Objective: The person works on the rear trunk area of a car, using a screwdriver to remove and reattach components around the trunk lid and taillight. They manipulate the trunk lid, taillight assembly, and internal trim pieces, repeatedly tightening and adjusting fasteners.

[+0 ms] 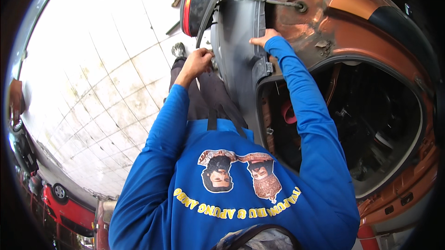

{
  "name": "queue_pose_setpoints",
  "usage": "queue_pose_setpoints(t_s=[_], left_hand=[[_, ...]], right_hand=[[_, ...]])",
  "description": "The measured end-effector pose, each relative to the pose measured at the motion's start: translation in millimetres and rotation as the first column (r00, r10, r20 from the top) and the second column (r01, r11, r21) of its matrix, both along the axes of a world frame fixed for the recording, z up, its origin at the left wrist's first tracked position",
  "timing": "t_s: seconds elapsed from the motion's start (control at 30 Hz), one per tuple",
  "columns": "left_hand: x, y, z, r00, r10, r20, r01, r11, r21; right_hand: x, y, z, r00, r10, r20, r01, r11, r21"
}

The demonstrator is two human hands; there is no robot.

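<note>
A grey bumper cover (236,41) runs along the end of an orange-brown car body (306,30). My right hand (268,37) is at the bumper's inner edge, its thumb laid over the grey rim and its other fingers largely hidden in the gap beside the body. Just left of the bumper, my left hand (198,63) is closed, fingertips pressed together near the bumper's outer side. A narrow black strip (207,20) comes down to that hand from above. Whether the fingers pinch the strip or something else is hidden.
A black rounded part with a red band (187,9) stands beyond the left hand. A cable (285,3) enters a grommet in the bodywork. Nearer me, a large opening with a rubber seal (422,125) shows a dark interior. A red car (69,206) is at far left on tiled floor.
</note>
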State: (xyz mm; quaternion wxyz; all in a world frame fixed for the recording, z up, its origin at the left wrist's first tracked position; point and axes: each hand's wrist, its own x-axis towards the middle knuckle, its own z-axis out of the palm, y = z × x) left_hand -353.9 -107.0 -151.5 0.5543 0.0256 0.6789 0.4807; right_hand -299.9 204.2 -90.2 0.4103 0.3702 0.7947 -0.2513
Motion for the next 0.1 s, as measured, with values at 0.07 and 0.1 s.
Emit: queue_pose_setpoints(t_s=[0.07, 0.1], left_hand=[[-34.1, 19.7, 63.6, 0.978, -0.208, 0.004, 0.207, 0.977, 0.057], [-49.8, 20.6, 75.7, 0.982, -0.187, -0.02, 0.188, 0.979, 0.078]], right_hand=[[10.0, 5.3, -22.0, 0.999, 0.007, -0.032, -0.001, 0.985, 0.17], [3.6, 2.6, -25.4, 0.999, 0.035, -0.017, -0.032, 0.99, 0.139]])
